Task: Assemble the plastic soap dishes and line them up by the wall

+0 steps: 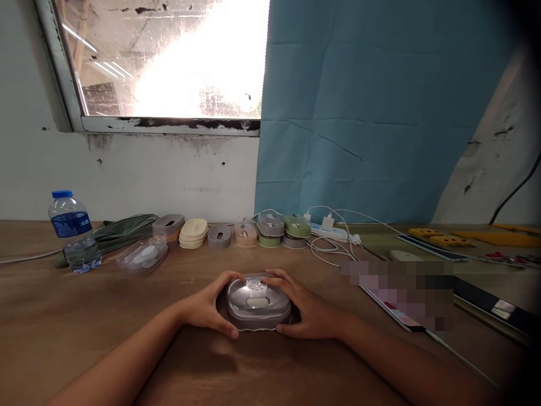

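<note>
A grey oval box with a clear domed lid [258, 307] sits on the wooden table straight in front of me. A round, shiny patterned disc [256, 285] shows on top of the lid, and a pale slot is visible through the front. My left hand [210, 304] is curved around the box's left side, thumb low at the front and fingers at the top edge. On the opposite side, my right hand [305, 304] wraps the box the same way, its fingertips near the disc. Some fingers behind the box are hidden.
Along the wall stand a water bottle [74, 231], a green pouch [122, 231], clear lids [143, 255], stacked cream trays [193, 234], and grey, pink and green oval boxes [270, 224]. White cables and a power strip [329, 232] lie right, near a pixelated phone-like device [393, 304].
</note>
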{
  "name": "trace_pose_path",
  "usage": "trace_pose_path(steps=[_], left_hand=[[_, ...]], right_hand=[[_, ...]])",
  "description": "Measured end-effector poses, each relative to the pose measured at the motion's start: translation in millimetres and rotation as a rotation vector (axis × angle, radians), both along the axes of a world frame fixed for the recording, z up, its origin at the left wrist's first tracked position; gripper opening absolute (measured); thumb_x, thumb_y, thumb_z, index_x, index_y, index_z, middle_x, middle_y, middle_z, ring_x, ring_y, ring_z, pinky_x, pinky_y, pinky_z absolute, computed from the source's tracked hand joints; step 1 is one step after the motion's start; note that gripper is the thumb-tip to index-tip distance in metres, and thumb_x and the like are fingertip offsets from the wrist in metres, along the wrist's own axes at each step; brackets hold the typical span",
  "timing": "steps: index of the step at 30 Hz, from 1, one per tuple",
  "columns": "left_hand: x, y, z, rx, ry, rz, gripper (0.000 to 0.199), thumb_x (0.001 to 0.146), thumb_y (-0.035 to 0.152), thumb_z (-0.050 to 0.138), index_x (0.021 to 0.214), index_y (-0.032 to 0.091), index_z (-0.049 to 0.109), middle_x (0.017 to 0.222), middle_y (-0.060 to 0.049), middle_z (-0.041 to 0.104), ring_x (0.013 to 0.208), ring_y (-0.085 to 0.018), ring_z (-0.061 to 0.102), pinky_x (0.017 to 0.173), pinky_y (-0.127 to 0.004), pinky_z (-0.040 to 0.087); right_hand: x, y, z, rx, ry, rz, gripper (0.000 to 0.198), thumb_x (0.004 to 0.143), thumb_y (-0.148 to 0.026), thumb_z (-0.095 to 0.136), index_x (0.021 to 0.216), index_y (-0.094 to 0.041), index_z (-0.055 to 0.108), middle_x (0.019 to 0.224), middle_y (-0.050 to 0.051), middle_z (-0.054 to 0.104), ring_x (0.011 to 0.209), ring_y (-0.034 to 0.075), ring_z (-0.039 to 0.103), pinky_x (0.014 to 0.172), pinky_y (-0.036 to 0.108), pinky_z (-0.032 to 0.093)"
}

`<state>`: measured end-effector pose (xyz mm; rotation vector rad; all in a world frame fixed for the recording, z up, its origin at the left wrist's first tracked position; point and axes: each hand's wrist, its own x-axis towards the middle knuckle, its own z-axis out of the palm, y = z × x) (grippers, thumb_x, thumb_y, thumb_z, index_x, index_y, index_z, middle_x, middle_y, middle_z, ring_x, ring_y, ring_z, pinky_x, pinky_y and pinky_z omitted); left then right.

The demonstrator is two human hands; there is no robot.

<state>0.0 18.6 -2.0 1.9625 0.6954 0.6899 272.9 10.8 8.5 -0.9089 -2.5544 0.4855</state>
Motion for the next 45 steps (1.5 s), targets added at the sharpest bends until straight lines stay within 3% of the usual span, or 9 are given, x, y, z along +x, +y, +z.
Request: trace_pose_path(steps=[8, 14, 20, 23, 28, 31, 35, 40, 45], left_hand=[[4.9, -4.7, 7.8, 0.191, 0.081, 0.030, 0.076, 0.054, 0.026, 0.076, 0.122, 0.024, 0.041, 0.121, -0.007, 0.041, 0.114, -0.025, 0.040, 0.099, -0.038, 0.031], [3.4, -2.9, 7.8, 0.211, 0.102, 0.035, 0.077, 0.054, 0.025, 0.076, 0.124, 0.026, 0.042, 0.123, -0.007, 0.041, 0.115, -0.026, 0.039, 0.101, -0.039, 0.028], [-1.2, 3.5, -2.2, 0.115, 0.010, 0.064, 0.082, 0.060, 0.019, 0.071, 0.130, 0.025, 0.029, 0.129, -0.009, 0.039, 0.115, -0.022, 0.042, 0.100, -0.039, 0.029], [-1.1, 8.5, -7.3, 0.153, -0.018, 0.216, 0.063, 0.064, 0.015, 0.065, 0.122, 0.023, 0.039, 0.121, -0.008, 0.046, 0.102, -0.019, 0.051, 0.093, -0.035, 0.036], [2.0, 18.8, -8.9, 0.162, -0.183, 0.661, 0.035, 0.064, 0.015, 0.058, 0.098, 0.018, 0.049, 0.095, -0.003, 0.053, 0.063, -0.010, 0.050, 0.063, -0.025, 0.042], [-0.7, 26.5, -11.3, 0.116, -0.358, 0.861, 0.031, 0.061, 0.018, 0.059, 0.091, 0.018, 0.048, 0.085, 0.001, 0.052, 0.053, -0.007, 0.045, 0.056, -0.022, 0.039], [-6.8, 33.9, -15.3, 0.102, -0.447, 0.946, 0.028, 0.062, 0.019, 0.056, 0.087, 0.018, 0.045, 0.079, 0.003, 0.049, 0.053, -0.007, 0.046, 0.055, -0.022, 0.040], [-5.4, 31.4, -12.2, 0.129, -0.445, 0.933, 0.024, 0.064, 0.017, 0.054, 0.086, 0.018, 0.045, 0.076, 0.003, 0.047, 0.052, -0.007, 0.044, 0.053, -0.021, 0.039], [-2.9, 28.0, -9.3, 0.137, -0.441, 0.928, 0.022, 0.064, 0.015, 0.052, 0.085, 0.018, 0.045, 0.076, 0.003, 0.048, 0.050, -0.006, 0.042, 0.051, -0.020, 0.038]], right_hand=[[3.9, 4.4, -1.3, 0.070, -0.025, 0.040, 0.073, 0.066, -0.044, 0.066, 0.126, -0.022, 0.031, 0.136, 0.013, 0.023, 0.126, 0.026, 0.028, 0.100, 0.041, 0.031], [6.5, 7.5, -0.2, 0.089, -0.047, 0.052, 0.074, 0.065, -0.044, 0.068, 0.126, -0.023, 0.031, 0.134, 0.012, 0.024, 0.124, 0.025, 0.029, 0.099, 0.039, 0.032], [15.3, 14.3, -3.5, 0.174, 0.016, 0.151, 0.075, 0.057, -0.038, 0.072, 0.120, -0.020, 0.035, 0.127, 0.013, 0.028, 0.121, 0.025, 0.032, 0.097, 0.038, 0.034], [17.0, 14.8, -3.1, 0.232, -0.002, 0.211, 0.072, 0.058, -0.030, 0.070, 0.121, -0.022, 0.037, 0.129, 0.011, 0.027, 0.122, 0.025, 0.031, 0.097, 0.037, 0.034], [7.6, 21.8, -9.7, 0.387, -0.047, 0.249, 0.065, 0.067, -0.034, 0.065, 0.126, -0.027, 0.039, 0.131, 0.008, 0.027, 0.123, 0.025, 0.029, 0.099, 0.039, 0.031], [-9.7, 39.1, -9.5, 0.523, -0.090, 0.183, 0.061, 0.071, -0.040, 0.061, 0.126, -0.024, 0.041, 0.130, 0.010, 0.031, 0.122, 0.027, 0.027, 0.100, 0.043, 0.027], [-48.0, 75.8, 12.5, 0.624, -0.212, -0.026, 0.058, 0.076, -0.045, 0.055, 0.128, -0.022, 0.042, 0.133, 0.012, 0.030, 0.123, 0.030, 0.024, 0.101, 0.045, 0.023], [-101.0, 125.8, 40.2, 0.599, -0.291, -0.446, 0.058, 0.081, -0.045, 0.051, 0.133, -0.026, 0.031, 0.139, 0.011, 0.023, 0.123, 0.032, 0.022, 0.100, 0.045, 0.022], [-130.7, 161.3, 32.9, 0.495, -0.311, -0.715, 0.052, 0.081, -0.039, 0.054, 0.127, -0.019, 0.038, 0.132, 0.018, 0.032, 0.115, 0.035, 0.035, 0.088, 0.048, 0.034]])
